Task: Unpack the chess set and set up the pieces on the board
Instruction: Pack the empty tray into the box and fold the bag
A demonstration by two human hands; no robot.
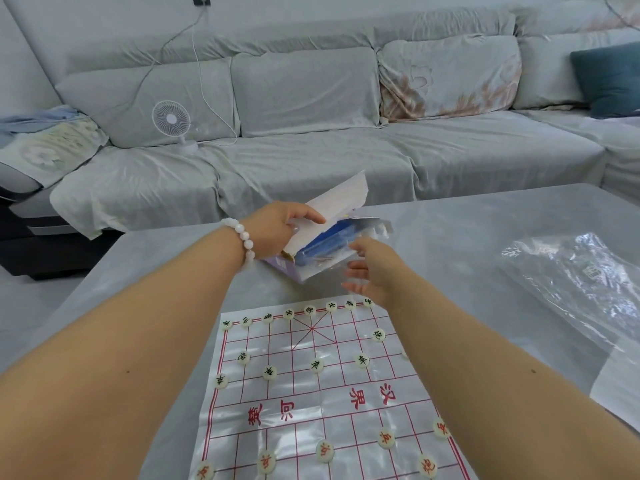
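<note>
A plastic Chinese chess board sheet [322, 396] with red grid lines lies on the grey table. Round pale pieces with black characters [317, 364] stand in rows on its far half, and pieces with red characters [386, 438] on its near half. Beyond the board lies the opened chess set box [332, 237], purple and blue inside, with a white flap [341, 197] raised. My left hand [277, 230], with a bead bracelet on the wrist, grips the white flap. My right hand [372, 268] has its fingers spread against a clear plastic wrap at the box's near side.
A crumpled clear plastic bag [575, 271] lies on the table [467, 230] at the right. A white sheet [620, 386] sits at the right edge. Behind the table stands a grey sofa [311, 150] with a small white fan [172, 121] on it.
</note>
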